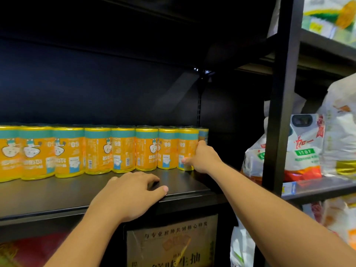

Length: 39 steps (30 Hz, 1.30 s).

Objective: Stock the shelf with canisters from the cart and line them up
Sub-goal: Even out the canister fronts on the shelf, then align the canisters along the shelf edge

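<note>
So from my feed, the canisters [123, 151] are standing upright in a row along the far part of the black shelf [57, 195], orange and yellow with teal bands on top, packed side by side from the left edge across to about the middle. My right hand [204, 158] is reaching in at the right end of the row and grips the end canister [185, 147]: thumb across its front low down, the other fingers wrapped round its right side. There's another can [203, 133] peeking out just behind that one, further back. My left hand [131, 193] rests palm down on the near edge of the shelf, fingers loosely bent and holding nothing, thumb lying along the lip. Right of the black post [279, 112] the next rack has big white bags [302, 151] with red and green print. Below the shelf sits a box [171, 243] with printed text, partly hidden by my arm.
</note>
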Each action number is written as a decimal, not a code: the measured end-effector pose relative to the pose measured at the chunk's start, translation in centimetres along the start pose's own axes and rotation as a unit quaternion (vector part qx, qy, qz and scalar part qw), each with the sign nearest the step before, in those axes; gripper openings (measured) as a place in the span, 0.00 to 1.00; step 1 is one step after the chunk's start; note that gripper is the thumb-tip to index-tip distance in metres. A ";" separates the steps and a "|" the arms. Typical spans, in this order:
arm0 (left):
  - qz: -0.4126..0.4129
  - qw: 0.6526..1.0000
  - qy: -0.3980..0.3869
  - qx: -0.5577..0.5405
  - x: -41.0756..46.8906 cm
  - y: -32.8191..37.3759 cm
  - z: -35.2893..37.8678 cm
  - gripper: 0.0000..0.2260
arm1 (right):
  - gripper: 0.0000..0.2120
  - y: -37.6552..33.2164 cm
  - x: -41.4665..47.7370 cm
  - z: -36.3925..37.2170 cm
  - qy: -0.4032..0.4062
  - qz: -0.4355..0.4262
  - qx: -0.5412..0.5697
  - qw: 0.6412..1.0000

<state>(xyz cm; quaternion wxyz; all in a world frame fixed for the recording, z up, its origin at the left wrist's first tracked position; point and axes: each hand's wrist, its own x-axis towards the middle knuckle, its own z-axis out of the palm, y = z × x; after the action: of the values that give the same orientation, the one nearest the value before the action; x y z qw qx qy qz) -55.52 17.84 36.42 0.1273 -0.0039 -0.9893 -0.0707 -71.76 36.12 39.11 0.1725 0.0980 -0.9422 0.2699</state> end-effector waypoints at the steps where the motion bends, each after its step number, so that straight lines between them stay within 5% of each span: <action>1: -0.001 1.000 0.002 -0.002 0.0 0.0 0.0 0.27 | 0.34 -0.2 0.3 0.3 0.004 0.006 -0.011 1.000; 21: -0.009 0.999 0.013 -0.038 -0.5 0.1 -0.5 0.25 | 0.41 0.0 -0.2 -1.1 -0.048 -0.002 -0.102 0.994; 32: 0.017 0.974 0.205 0.090 -4.5 2.5 1.2 0.29 | 0.24 7.5 -17.7 -2.4 0.096 -0.238 -0.031 0.966; 35: 0.052 0.966 0.243 0.071 -6.8 4.0 4.2 0.28 | 0.23 10.7 -20.6 -0.7 0.128 -0.254 -0.022 0.959; 39: 0.084 0.957 0.276 0.021 -11.3 5.6 10.1 0.22 | 0.22 15.2 -24.6 2.0 0.075 -0.236 -0.011 0.969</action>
<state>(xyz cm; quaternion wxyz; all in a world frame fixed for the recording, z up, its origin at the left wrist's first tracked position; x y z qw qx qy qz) -46.95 24.93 24.66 0.4014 -0.0648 -0.9128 -0.0377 -53.84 50.01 21.00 0.3025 0.2947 -0.8799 0.2177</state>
